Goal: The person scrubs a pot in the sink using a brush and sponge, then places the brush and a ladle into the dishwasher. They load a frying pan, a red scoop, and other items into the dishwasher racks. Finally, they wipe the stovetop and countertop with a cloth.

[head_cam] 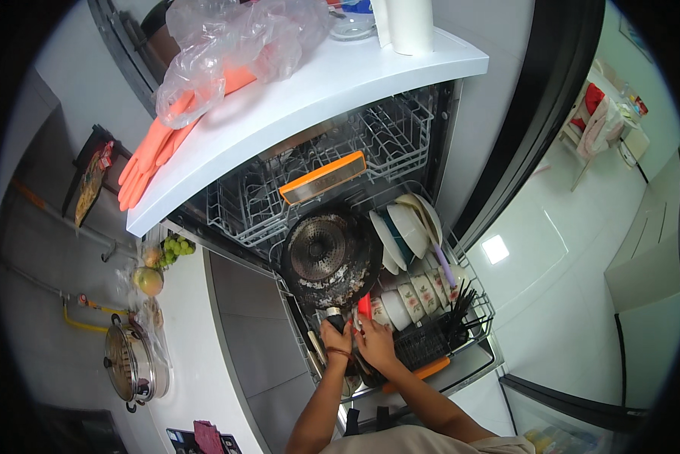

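A blackened frying pan [333,255] sits underside up at the left of the pulled-out lower dishwasher rack [484,315]. My left hand [336,339] is closed around its black handle. Close beside it, my right hand [376,343] reaches to a red utensil part [365,306] and the nearest flowered bowl [378,312]; whether its fingers grip either is hidden. A row of bowls [411,301] leans to the right of that hand. Behind the row stand white plates and larger bowls [406,227], with a purple-handled utensil [443,265] across them.
Black chopsticks [462,312] stick up at the rack's right front. The upper rack [397,136] with its orange-edged handle [323,179] hangs above the pan. Orange rubber gloves [153,153] and plastic bags [243,45] lie on the countertop [294,108]. A steel pot [141,363] stands left.
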Available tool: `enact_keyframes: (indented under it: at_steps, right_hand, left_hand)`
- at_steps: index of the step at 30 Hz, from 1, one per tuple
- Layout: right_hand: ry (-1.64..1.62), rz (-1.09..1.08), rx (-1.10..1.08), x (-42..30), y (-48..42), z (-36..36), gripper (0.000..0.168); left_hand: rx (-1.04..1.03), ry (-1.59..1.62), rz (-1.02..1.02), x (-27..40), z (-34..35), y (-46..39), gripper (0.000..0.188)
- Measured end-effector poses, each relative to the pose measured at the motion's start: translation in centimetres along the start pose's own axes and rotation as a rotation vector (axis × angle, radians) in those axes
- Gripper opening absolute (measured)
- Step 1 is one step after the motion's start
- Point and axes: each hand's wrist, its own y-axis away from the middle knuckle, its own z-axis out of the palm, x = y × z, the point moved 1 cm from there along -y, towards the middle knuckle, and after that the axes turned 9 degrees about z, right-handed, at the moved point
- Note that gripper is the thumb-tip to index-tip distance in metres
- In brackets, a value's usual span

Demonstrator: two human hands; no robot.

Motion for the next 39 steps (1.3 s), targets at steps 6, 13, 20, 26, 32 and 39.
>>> enact_keyframes:
  at_steps: [6,13,20,26,32,39]
  right_hand:
    - [0.075,-0.057,-0.051,0.0,0.8,0.7,0.041]
    - [0.239,-0.163,-0.091,0.8,1.5,1.5,0.034]
    - [0.197,-0.198,-0.168,-0.5,1.7,0.7,0.028]
    - [-0.294,-0.062,-0.155,-1.4,2.5,1.1,0.029]
    - [-1.626,0.644,-0.653,-4.7,3.8,1.4,0.043]
    - [-1.697,0.551,-0.869,-9.4,6.4,0.6,0.046]
  left_hand:
    - [-0.084,-0.039,-0.044,0.1,-0.4,-0.1,0.052]
    - [-0.116,0.008,0.007,0.2,-1.3,1.4,0.047]
    - [-0.071,-0.010,-0.013,1.3,-3.1,3.9,0.049]
    - [0.052,0.149,0.184,4.8,-6.3,5.2,0.044]
    - [-0.102,0.267,0.240,6.2,-8.4,8.1,0.056]
    - [-0.154,0.120,0.191,6.5,-14.0,9.8,0.060]
